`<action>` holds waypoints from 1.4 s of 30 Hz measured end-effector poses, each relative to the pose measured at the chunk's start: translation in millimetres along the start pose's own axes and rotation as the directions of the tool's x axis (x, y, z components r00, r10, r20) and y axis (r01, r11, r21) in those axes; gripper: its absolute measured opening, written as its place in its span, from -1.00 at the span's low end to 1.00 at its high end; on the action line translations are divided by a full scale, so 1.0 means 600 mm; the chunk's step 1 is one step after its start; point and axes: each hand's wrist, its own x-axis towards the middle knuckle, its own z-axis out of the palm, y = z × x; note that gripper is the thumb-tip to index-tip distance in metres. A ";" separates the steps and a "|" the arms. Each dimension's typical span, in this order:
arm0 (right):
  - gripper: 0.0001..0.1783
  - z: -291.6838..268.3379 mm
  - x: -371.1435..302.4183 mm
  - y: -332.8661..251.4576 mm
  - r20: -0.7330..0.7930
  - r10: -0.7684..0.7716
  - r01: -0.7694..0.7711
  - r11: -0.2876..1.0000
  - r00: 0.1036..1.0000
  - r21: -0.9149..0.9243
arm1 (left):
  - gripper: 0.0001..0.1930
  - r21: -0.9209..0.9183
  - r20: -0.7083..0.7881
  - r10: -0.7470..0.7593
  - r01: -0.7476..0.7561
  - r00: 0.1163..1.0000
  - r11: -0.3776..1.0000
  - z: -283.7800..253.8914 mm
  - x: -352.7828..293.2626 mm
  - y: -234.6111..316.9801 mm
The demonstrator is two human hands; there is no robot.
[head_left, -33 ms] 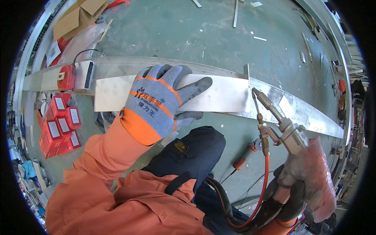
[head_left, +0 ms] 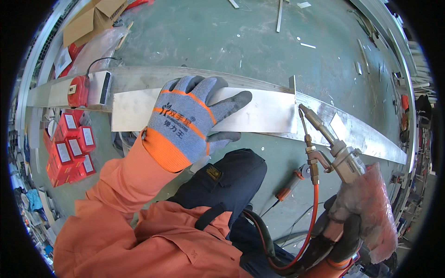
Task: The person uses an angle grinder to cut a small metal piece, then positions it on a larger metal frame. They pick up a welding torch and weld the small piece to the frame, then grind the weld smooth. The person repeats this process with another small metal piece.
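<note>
My left hand (head_left: 183, 113), in a grey and orange work glove, lies across a flat metal plate (head_left: 269, 109). Several of its fingers bend over the plate's far edge, the forefinger stretches to the right, and the thumb is by the near edge. The plate rests on a long metal beam (head_left: 375, 146). A thin metal piece (head_left: 291, 83) stands up at its right end. At the lower right my right hand (head_left: 346, 236), in a dark glove, is wrapped round the plastic-covered handle of a welding gun (head_left: 347, 164). The gun's nozzle and wire tip point at the plate's right end, just short of it.
A red tape measure (head_left: 79, 91) sits on the beam's left part. Red boxes (head_left: 69, 155) are stacked on the floor below it. An angle grinder (head_left: 291, 185) lies beyond my knee, near the gun's red hose (head_left: 311, 227). A cardboard box (head_left: 90, 23) stands far left.
</note>
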 end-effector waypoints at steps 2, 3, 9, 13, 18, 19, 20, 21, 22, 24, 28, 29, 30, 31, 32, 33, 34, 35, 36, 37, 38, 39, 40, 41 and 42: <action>-0.62 0.002 -0.002 -0.005 -0.002 0.020 -0.020 1.000 1.000 -0.022 | -0.18 0.007 0.002 -0.001 0.001 1.000 1.000 -0.002 0.000 0.000; -0.62 0.003 -0.002 -0.007 0.003 0.028 -0.028 0.999 1.000 -0.026 | -0.17 0.009 0.006 -0.002 0.002 1.000 1.000 -0.002 0.000 0.000; -0.66 0.005 -0.004 -0.016 0.016 0.064 -0.063 0.997 0.998 -0.031 | -0.21 -0.021 0.080 -0.012 0.013 0.997 1.000 -0.003 0.003 -0.003; -0.68 0.004 -0.003 -0.021 0.032 0.083 -0.083 0.996 0.996 -0.028 | -0.23 -0.014 0.107 -0.013 0.015 0.994 1.000 -0.004 0.000 0.000; -0.71 0.003 -0.006 -0.026 0.053 0.108 -0.107 0.994 0.993 -0.032 | -0.22 -0.009 0.081 -0.016 0.017 0.997 1.000 0.002 -0.004 -0.003; -0.71 0.004 -0.006 -0.027 0.059 0.116 -0.114 0.993 0.992 -0.033 | -0.22 -0.017 0.083 -0.014 0.016 0.996 1.000 0.003 -0.004 -0.003; -0.72 0.005 -0.006 -0.028 0.064 0.126 -0.124 0.992 0.990 -0.037 | -0.22 -0.009 0.074 -0.009 0.010 0.997 1.000 0.004 -0.006 -0.004; -0.73 0.006 -0.006 -0.031 0.067 0.138 -0.135 0.990 0.988 -0.041 | -0.23 -0.004 0.065 -0.002 0.002 0.998 1.000 0.006 -0.006 -0.004; -0.73 0.007 -0.006 -0.032 0.070 0.151 -0.148 0.988 0.986 -0.045 | -0.24 0.002 0.056 0.005 -0.005 0.998 1.000 0.008 -0.007 -0.004; -0.74 0.010 -0.004 -0.040 0.079 0.178 -0.173 0.983 0.981 -0.062 | -0.26 -0.028 0.050 0.019 -0.018 0.999 0.999 0.008 -0.007 -0.007; -0.76 0.010 -0.005 -0.055 0.081 0.289 -0.281 0.955 0.954 -0.095 | -0.29 -0.063 0.043 0.028 -0.025 0.999 0.998 0.002 -0.001 -0.004; -0.76 0.009 -0.009 -0.055 0.077 0.292 -0.286 0.954 0.953 -0.088 | -0.28 -0.075 0.043 0.035 -0.032 0.998 0.997 0.003 0.002 -0.004; -0.77 0.008 -0.014 -0.055 0.074 0.294 -0.288 0.954 0.953 -0.082 | -0.25 -0.080 -0.006 0.042 -0.042 0.999 0.996 0.004 0.004 -0.004; -0.77 0.016 0.008 -0.056 0.122 0.281 -0.269 0.957 0.952 -0.107 | -0.22 -0.046 -0.039 0.004 -0.006 0.999 0.999 0.008 -0.009 -0.005; -0.77 0.016 0.004 -0.055 0.117 0.286 -0.275 0.956 0.951 -0.101 | -0.19 -0.054 -0.086 0.013 -0.018 0.996 0.998 0.012 -0.007 -0.005; -0.78 0.016 0.002 -0.058 0.114 0.290 -0.279 0.955 0.950 -0.097 | -0.19 -0.062 -0.095 0.018 -0.023 0.995 0.998 0.013 -0.006 -0.006; -0.78 0.015 -0.001 -0.057 0.109 0.294 -0.285 0.954 0.950 -0.090 | -0.19 -0.069 -0.103 0.026 -0.033 0.994 0.997 0.015 -0.004 -0.005; -0.78 0.013 -0.003 -0.057 0.106 0.298 -0.290 0.953 0.949 -0.083 | -0.19 -0.076 -0.112 0.033 -0.041 0.993 0.996 0.016 -0.003 -0.005; -0.77 0.011 -0.005 -0.056 0.105 0.301 -0.294 0.953 0.948 -0.078 | -0.17 -0.072 -0.116 0.042 -0.050 0.992 0.996 0.015 -0.002 -0.005; -0.77 0.010 -0.006 -0.056 0.106 0.304 -0.297 0.952 0.947 -0.074 | -0.16 -0.069 -0.119 0.051 -0.059 0.992 0.996 0.015 -0.001 -0.006; -0.77 0.008 -0.007 -0.055 0.106 0.307 -0.301 0.951 0.946 -0.070 | -0.14 -0.065 -0.123 0.059 -0.068 0.991 0.996 0.014 -0.001 -0.007; -0.76 0.008 -0.008 -0.055 0.109 0.308 -0.302 0.951 0.945 -0.067 | -0.14 -0.082 -0.118 0.035 -0.044 0.992 0.996 0.017 -0.003 -0.009; -0.76 0.007 -0.008 -0.055 0.112 0.308 -0.303 0.951 0.945 -0.065 | -0.14 -0.098 -0.113 0.010 -0.021 0.994 0.995 0.022 -0.008 -0.011; -0.75 0.007 -0.009 -0.056 0.115 0.309 -0.303 0.951 0.944 -0.063 | -0.13 -0.114 -0.107 -0.015 0.003 0.994 0.993 0.026 -0.011 -0.013; -0.74 0.006 -0.007 -0.055 0.119 0.310 -0.305 0.950 0.943 -0.061 | -0.12 -0.111 -0.121 -0.006 -0.008 0.993 0.994 0.029 -0.012 -0.014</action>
